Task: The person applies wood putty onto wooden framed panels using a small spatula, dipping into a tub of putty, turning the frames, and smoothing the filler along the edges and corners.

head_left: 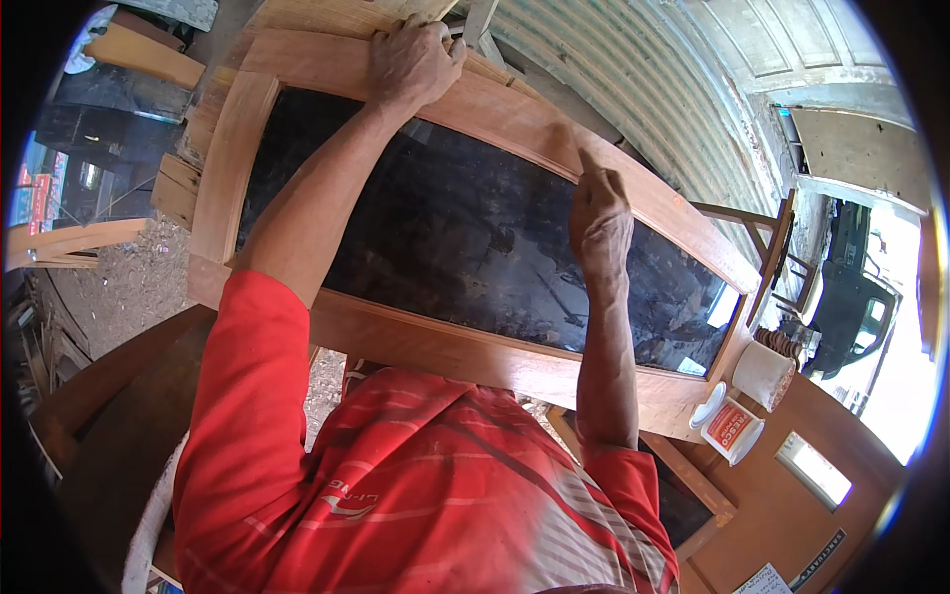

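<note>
A wooden frame (pixel 435 337) with a dark glossy panel (pixel 445 228) inside it lies across the view in front of me. My left hand (pixel 411 64) grips the frame's far rail near its left end, fingers curled over the outer edge. Over the right part of the dark panel, my right hand (pixel 601 218) is closed in a fist. Something narrow and brownish pokes out of it toward the far rail, too blurred to name. Whether it touches the wood I cannot tell.
Beside the frame's right end are a white tub (pixel 740 445) with a red label, its lid (pixel 709 406) and a stained whitish container (pixel 763 376). A brown board (pixel 802 421) lies beneath them. Corrugated sheeting (pixel 604 59) rises behind. Timber pieces (pixel 176 190) lie at left.
</note>
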Motion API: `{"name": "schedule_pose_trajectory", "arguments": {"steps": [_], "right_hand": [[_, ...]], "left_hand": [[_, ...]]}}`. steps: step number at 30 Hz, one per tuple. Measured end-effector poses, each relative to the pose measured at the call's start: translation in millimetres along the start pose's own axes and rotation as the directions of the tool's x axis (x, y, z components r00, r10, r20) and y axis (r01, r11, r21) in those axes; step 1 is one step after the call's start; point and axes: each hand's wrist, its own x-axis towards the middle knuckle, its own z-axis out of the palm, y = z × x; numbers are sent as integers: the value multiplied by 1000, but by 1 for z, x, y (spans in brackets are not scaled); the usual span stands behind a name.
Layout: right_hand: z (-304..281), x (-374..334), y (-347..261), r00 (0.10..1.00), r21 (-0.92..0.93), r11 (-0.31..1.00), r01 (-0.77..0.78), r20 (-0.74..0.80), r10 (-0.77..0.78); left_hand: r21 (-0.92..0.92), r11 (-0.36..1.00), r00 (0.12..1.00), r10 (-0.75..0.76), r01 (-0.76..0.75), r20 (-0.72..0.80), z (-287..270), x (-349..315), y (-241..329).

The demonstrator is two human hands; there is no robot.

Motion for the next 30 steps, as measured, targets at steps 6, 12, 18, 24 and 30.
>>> {"name": "schedule_pose_trajectory", "arguments": {"steps": [6, 12, 18, 24, 30], "right_hand": [[-9, 5, -19, 962, -261, 965, -17, 259, 87], [-15, 1, -17, 924, -356, 934, 22, 363, 117], [5, 12, -4, 966, -327, 944, 34, 252, 53], [9, 13, -9, 970, -336, 942, 18, 235, 65], [-8, 15, -23, 934, -324, 945, -44, 323, 155]], "left_hand": [[20, 1000, 999, -2, 1, 46, -6, 2, 4], [17, 1000, 1000, 20, -20, -8, -2, -1, 4], [-1, 999, 999, 33, -33, -15, -1, 0, 3], [-7, 999, 999, 46, -46, -11, -6, 0, 3], [-7, 1000, 1000, 29, -29, 4, -4, -3, 3]]}}
